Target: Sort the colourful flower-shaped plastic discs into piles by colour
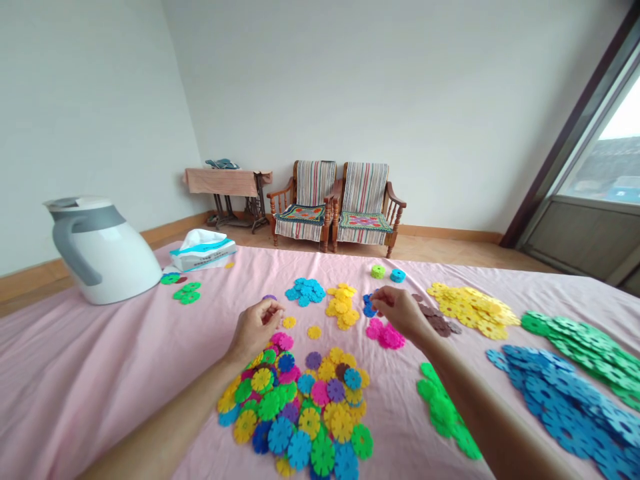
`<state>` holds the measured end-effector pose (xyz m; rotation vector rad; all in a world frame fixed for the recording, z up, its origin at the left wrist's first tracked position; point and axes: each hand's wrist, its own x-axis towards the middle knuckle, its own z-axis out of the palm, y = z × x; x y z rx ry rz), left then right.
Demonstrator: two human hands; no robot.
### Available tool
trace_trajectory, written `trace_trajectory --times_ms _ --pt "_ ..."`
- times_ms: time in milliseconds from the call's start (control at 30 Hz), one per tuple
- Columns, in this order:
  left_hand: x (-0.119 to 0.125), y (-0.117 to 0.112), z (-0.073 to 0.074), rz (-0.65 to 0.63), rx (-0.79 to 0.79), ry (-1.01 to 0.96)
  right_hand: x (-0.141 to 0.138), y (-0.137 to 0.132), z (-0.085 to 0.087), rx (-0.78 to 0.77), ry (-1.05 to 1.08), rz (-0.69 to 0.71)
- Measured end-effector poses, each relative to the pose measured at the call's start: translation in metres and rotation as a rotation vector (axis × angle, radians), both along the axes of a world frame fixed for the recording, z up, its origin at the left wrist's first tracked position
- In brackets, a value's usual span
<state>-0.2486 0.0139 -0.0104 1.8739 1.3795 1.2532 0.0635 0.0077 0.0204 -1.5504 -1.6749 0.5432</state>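
My left hand [254,325] hovers over the far edge of a mixed pile of colourful plastic snowflake discs [300,413], its fingers curled together; whatever they hold is hidden. Just behind it a purple disc [269,298] shows in part. My right hand [399,309] has its fingertips pinched at a small group of dark blue discs [369,306]; I cannot tell whether one is between them. Pink discs [386,334] lie below that hand, and brown discs [436,319] sit partly behind its wrist. Between the hands are yellow discs [342,307] and light blue discs [305,291].
Sorted heaps of yellow [473,310], blue [565,400] and green discs [587,350] spread at the right. More green discs [443,410] lie beside my right forearm. A white jug [113,257] and a tissue box [203,253] stand left on the pink cloth [165,360].
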Motion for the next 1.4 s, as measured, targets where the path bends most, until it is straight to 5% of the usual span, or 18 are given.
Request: trace_trajectory --times_ms 100,233,567,833,1100,1400 --pt "0.001 -0.001 0.001 0.009 -0.006 0.003 -0.025 -0.033 0.011 -0.044 -0.096 0.326" --pt "0.002 -0.002 0.003 0.025 0.002 0.024 -0.044 -0.067 0.009 -0.112 -0.192 0.433" --pt "0.004 -0.005 0.006 0.016 -0.009 -0.009 -0.056 -0.079 0.007 -0.180 -0.273 0.411" --pt "0.002 -0.003 0.004 0.008 0.029 0.046 -0.057 -0.077 0.006 -0.226 -0.055 0.387" --pt "0.002 -0.002 0.003 0.025 0.039 0.109 -0.045 -0.059 -0.019 -0.205 0.170 0.262" --pt "-0.005 -0.004 0.016 0.104 0.078 0.086 -0.007 -0.046 0.000 0.051 0.295 0.048"
